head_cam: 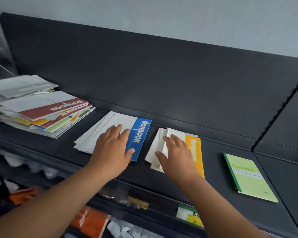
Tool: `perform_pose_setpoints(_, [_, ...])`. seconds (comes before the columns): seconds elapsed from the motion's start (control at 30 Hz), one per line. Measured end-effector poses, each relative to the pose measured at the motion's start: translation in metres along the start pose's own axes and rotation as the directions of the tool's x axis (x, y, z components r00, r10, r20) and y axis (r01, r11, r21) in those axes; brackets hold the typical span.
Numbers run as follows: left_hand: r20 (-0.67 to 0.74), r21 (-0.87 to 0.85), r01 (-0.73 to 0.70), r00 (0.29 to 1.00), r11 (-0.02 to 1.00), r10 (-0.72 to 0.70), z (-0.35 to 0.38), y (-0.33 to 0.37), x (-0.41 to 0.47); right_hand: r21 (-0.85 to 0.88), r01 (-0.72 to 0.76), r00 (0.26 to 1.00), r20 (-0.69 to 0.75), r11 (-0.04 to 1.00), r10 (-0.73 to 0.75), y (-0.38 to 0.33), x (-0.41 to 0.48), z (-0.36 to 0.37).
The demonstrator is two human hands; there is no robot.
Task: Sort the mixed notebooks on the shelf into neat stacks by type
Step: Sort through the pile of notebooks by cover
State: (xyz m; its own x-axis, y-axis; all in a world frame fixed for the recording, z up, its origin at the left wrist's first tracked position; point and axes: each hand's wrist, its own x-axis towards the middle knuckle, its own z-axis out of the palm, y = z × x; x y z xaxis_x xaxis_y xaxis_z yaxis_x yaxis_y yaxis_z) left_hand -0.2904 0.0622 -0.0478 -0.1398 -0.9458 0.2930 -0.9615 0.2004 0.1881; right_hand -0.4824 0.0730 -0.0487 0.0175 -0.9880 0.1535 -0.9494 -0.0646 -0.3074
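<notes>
A: Notebooks, where are they?
B: All on the dark shelf [179, 93]. Mixed pile [46, 115] far left, messy, fanned out, red, yellow and green covers showing, loose white sheets on top. Blue-band stack [139, 138] in the middle. Yellow-band stack [195, 152] just right of it, small gap between. Single green Gambit notebook [249, 177] further right, lying flat, well apart from the rest.

A: Left hand?
B: Left hand [113, 150] flat on the blue-band stack, palm down, fingers spread and open. Thumb tip touches the blue strip near its lower end. Not gripping anything, just pressing.

A: Right hand?
B: Right hand [176, 155] on the yellow-band stack, fingers apart, palm over the white covers. Thumb sits at the stack's left edge. Open, nothing clamped.

A: Stacks neat?
B: Blue one slightly fanned at its left edge, several white covers offset. Yellow one also uneven, corners sticking out left and at the near end.

A: Anything else?
B: Lower shelf [93, 219] below, orange packets and blurred items, can't tell what. Grey wall [162, 14] behind.
</notes>
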Motion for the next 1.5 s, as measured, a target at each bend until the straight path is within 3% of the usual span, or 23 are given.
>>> perform_pose_setpoints(0.27, [-0.038, 0.121, 0.088, 0.996, 0.989, -0.084, -0.064, -0.138, -0.044, -0.086, 0.123, 0.992, -0.012, 0.989, -0.124, -0.132, 0.005, 0.027])
perform_pose_setpoints(0.63, [-0.080, 0.187, 0.175, 0.983, 0.967, -0.162, -0.125, -0.311, -0.076, 0.073, 0.210, 0.977, -0.035, 0.975, -0.208, -0.307, 0.020, 0.077])
perform_pose_setpoints(1.1, [-0.073, 0.146, 0.193, 0.980, 0.970, -0.184, -0.114, -0.382, 0.012, 0.336, 0.042, 0.997, 0.052, 0.941, -0.064, -0.360, 0.137, 0.103])
perform_pose_setpoints(1.17, [-0.080, 0.145, 0.219, 0.975, 0.965, -0.209, -0.095, -0.420, 0.071, 0.355, 0.024, 0.996, 0.068, 0.935, -0.051, -0.377, 0.206, 0.128])
perform_pose_setpoints(1.27, [-0.068, 0.146, 0.207, 0.978, 0.967, -0.199, -0.103, -0.429, 0.086, 0.379, 0.017, 0.995, 0.087, 0.925, -0.054, -0.389, 0.215, 0.122])
perform_pose_setpoints(1.37, [-0.067, 0.112, 0.218, 0.975, 0.970, -0.211, -0.114, -0.502, 0.137, 0.426, -0.026, 0.999, 0.047, 0.904, 0.006, -0.447, 0.261, 0.136])
perform_pose_setpoints(1.5, [-0.073, 0.109, 0.238, 0.970, 0.965, -0.231, -0.115, -0.513, 0.144, 0.376, 0.032, 0.993, 0.096, 0.926, -0.073, -0.455, 0.264, 0.142])
